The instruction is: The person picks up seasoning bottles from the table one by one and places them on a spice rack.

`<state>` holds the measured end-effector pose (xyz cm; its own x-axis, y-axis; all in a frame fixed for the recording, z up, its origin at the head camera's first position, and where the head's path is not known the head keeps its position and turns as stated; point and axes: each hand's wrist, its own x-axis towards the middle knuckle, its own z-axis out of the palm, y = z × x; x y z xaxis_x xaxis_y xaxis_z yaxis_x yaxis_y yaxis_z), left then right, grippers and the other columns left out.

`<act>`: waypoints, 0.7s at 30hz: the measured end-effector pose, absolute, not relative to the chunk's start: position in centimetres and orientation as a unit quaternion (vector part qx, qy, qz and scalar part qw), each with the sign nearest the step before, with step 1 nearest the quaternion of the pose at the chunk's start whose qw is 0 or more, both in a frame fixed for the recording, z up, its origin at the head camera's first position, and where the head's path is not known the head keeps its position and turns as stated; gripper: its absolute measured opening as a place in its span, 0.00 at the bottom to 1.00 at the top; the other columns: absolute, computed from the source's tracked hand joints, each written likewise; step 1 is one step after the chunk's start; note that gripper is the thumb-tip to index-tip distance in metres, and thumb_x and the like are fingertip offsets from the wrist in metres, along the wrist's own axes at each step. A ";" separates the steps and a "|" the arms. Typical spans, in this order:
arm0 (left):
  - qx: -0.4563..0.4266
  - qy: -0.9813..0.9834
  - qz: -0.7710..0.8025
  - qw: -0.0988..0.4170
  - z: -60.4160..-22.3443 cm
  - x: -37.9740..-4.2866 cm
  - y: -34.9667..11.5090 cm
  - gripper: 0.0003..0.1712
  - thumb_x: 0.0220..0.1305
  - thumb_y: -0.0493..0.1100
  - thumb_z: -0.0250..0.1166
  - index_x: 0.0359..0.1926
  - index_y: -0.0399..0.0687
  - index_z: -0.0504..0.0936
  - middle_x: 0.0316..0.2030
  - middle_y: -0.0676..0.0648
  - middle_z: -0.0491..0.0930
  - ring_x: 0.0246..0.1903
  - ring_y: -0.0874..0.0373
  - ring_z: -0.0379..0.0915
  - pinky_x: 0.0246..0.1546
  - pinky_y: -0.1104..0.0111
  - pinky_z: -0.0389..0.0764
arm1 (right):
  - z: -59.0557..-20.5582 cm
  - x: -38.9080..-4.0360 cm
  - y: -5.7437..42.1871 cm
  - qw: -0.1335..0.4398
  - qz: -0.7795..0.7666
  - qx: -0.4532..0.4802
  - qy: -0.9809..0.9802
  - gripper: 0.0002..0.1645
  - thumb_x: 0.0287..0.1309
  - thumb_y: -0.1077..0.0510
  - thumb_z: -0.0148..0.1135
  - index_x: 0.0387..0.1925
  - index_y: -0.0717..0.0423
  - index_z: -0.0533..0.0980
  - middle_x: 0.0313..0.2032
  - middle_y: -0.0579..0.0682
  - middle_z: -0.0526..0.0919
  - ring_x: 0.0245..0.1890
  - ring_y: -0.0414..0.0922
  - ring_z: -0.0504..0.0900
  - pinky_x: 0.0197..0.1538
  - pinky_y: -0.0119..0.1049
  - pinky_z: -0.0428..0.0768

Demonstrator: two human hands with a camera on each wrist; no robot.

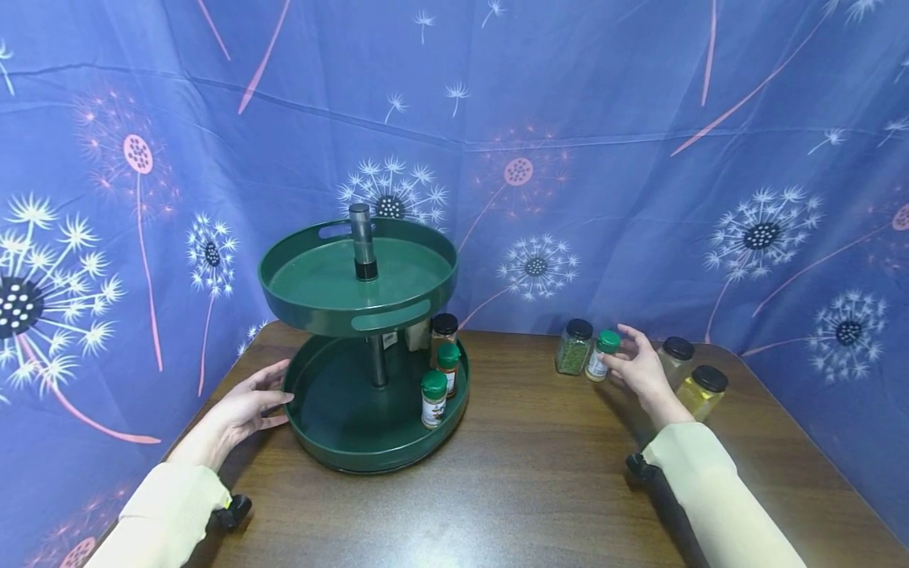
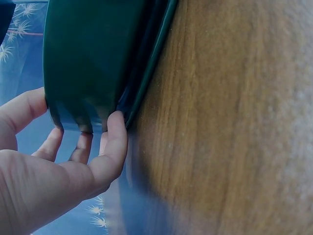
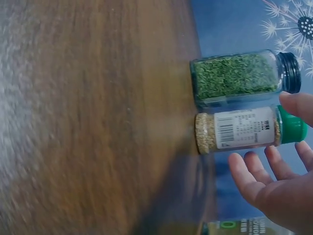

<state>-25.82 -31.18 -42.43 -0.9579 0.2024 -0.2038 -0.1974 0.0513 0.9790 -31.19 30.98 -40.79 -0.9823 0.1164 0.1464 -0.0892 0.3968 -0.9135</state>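
My left hand (image 1: 241,410) touches the outer wall of the lower tray (image 1: 355,457) of a green two-tier turntable. In the left wrist view its fingertips (image 2: 117,120) rest along that wall, close to the base. On the right, my right hand (image 1: 639,371) is spread beside a small spice jar (image 3: 244,128) with a green cap, a white label and pale grains inside. The thumb reaches over near the cap and the other fingers lie just below the jar, not curled round it. Standing next to it is a black-lidded glass jar of green herbs (image 3: 237,76).
Two green-capped jars, one white-labelled (image 1: 434,402) and one reddish (image 1: 449,371), stand on the lower tray's right side, with a black-lidded jar (image 1: 444,330) behind. Right of my right hand are a black-lidded jar (image 1: 676,359) and a yellow jar (image 1: 699,394). A blue cloth (image 1: 604,197) hangs behind the table.
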 end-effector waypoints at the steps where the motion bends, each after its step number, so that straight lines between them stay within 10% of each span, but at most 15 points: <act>1: 0.003 0.710 0.689 0.145 -42.4 -25.8 -31.2 0.47 0.64 0.32 0.57 0.74 0.44 0.37 0.72 0.33 0.35 0.52 0.60 0.67 0.51 0.54 0.72 | -40.9 -31.3 30.9 0.089 0.555 -0.011 -0.827 0.48 0.57 0.62 0.63 0.72 0.58 0.47 0.62 0.68 0.61 0.34 0.23 0.71 0.42 0.38 0.80; 11: 0.005 0.710 0.690 0.144 -42.6 -25.9 -31.3 0.46 0.64 0.32 0.57 0.74 0.44 0.37 0.72 0.33 0.36 0.54 0.59 0.66 0.50 0.55 0.73 | -41.9 -31.7 30.4 0.082 0.559 -0.021 -0.825 0.44 0.60 0.61 0.61 0.71 0.59 0.49 0.63 0.68 0.63 0.59 0.57 0.67 0.49 0.43 0.77; 21: 0.008 0.710 0.689 0.146 -42.5 -25.8 -31.3 0.47 0.64 0.33 0.57 0.74 0.44 0.37 0.72 0.33 0.33 0.52 0.61 0.67 0.50 0.55 0.73 | -42.5 -32.2 30.2 0.115 0.533 -0.038 -0.837 0.39 0.59 0.61 0.61 0.68 0.63 0.56 0.55 0.65 0.69 0.35 0.26 0.70 0.47 0.45 0.78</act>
